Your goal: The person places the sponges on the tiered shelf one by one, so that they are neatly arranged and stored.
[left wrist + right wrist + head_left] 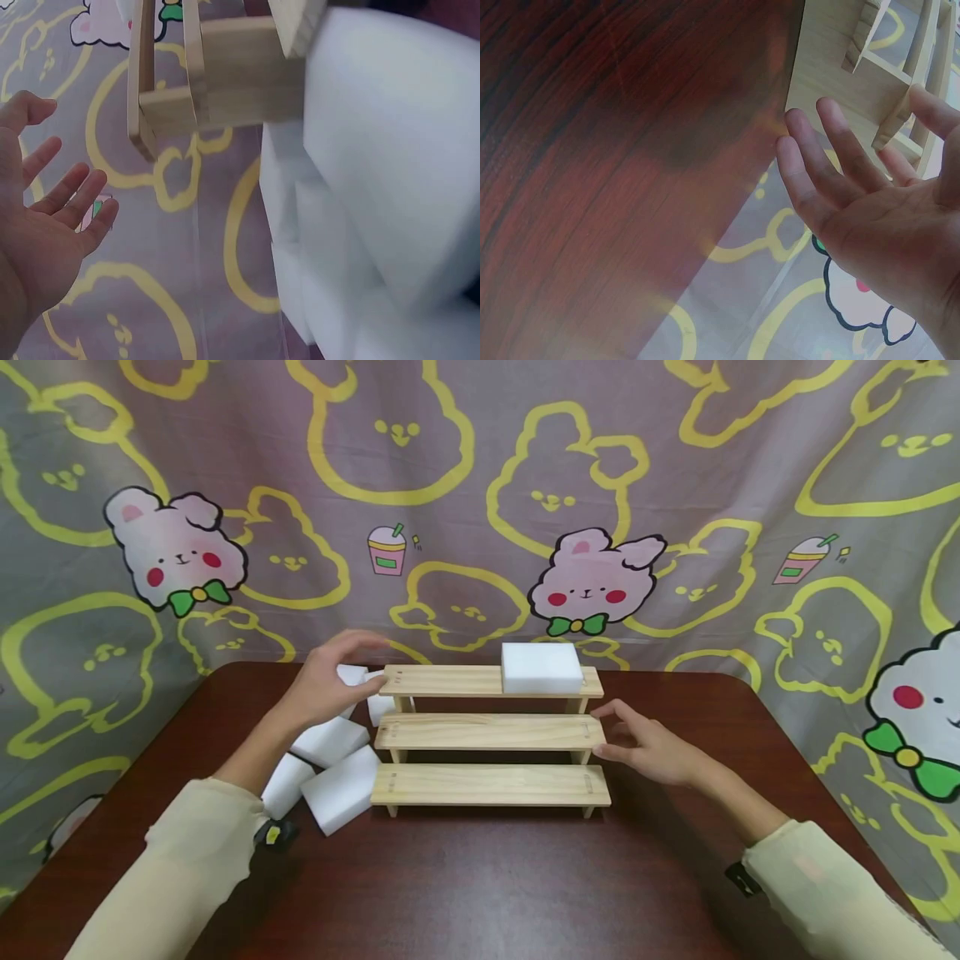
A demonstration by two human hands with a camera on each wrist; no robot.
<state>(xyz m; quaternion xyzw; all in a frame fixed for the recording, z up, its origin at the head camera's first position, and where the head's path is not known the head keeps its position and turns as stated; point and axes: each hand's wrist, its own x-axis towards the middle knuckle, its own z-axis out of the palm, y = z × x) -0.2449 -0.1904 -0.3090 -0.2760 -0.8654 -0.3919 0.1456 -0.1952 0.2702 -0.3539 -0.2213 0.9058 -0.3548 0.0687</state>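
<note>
A three-tier pale wooden stand [487,731] stands on the table, with one white foam block [542,667] lying toward the right of its top tier. My left hand [322,681] hovers by the top tier's left end, above the other white foam blocks [341,789]. In the left wrist view its fingers [71,199] are loosely spread and hold nothing. At the right end of the middle tier is my right hand [652,747], thumb and forefinger apart, their tips right at the board's end. The right wrist view shows its other fingers [806,169] extended and relaxed.
Several foam blocks lie in a loose heap along the stand's left side. The dark reddish-brown table [487,877] extends in front of the stand and to both sides. Behind it hangs a grey curtain [457,468] with yellow rabbit outlines.
</note>
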